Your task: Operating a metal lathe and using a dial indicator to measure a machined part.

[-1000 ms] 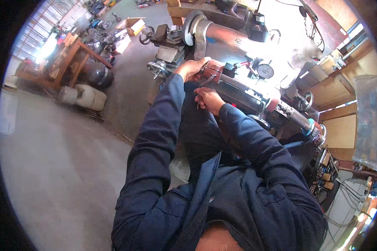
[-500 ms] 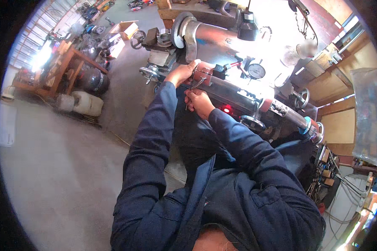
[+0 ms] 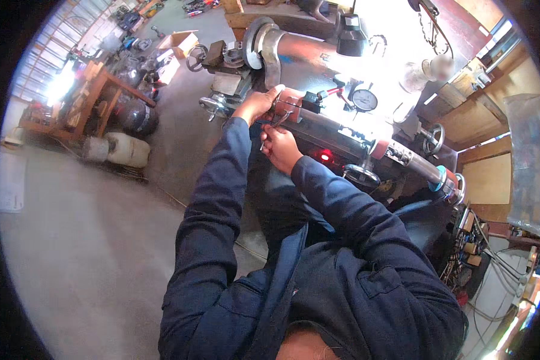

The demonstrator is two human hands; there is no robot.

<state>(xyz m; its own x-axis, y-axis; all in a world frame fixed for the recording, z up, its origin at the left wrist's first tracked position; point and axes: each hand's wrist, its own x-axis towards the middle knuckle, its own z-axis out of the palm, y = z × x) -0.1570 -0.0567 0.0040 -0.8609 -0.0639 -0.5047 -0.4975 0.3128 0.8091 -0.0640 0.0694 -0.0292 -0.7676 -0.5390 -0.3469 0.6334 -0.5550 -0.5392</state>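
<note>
My left hand [image 3: 259, 106] grips the left end of a reddish-brown metal collar [image 3: 289, 103] on a machine with a long shaft. The thumb lies along the collar's edge; the other fingers are partly hidden. Just below and to the right, my right hand [image 3: 281, 146] is closed around a slim metal hand tool [image 3: 262, 146], whose lower end pokes out below the fingers. Its upper part reaches the collar's underside, where I cannot make out the contact. A round dial gauge [image 3: 364, 100] and a red-handled part [image 3: 335, 92] sit right of the collar.
Chrome handwheels [image 3: 361, 174] project from the machine's front. Behind the shaft lies a large reddish cylinder [image 3: 306, 51] with a black lamp-like housing [image 3: 351, 36]. A red light [image 3: 325, 156] glows below. At left stand a wooden rack [image 3: 93, 102] and a pale jug [image 3: 128, 150].
My right hand has shifted slightly left, and the tool's lower end now sits higher and tilted differently. My left hand stays at the collar. The view has moved a little.
</note>
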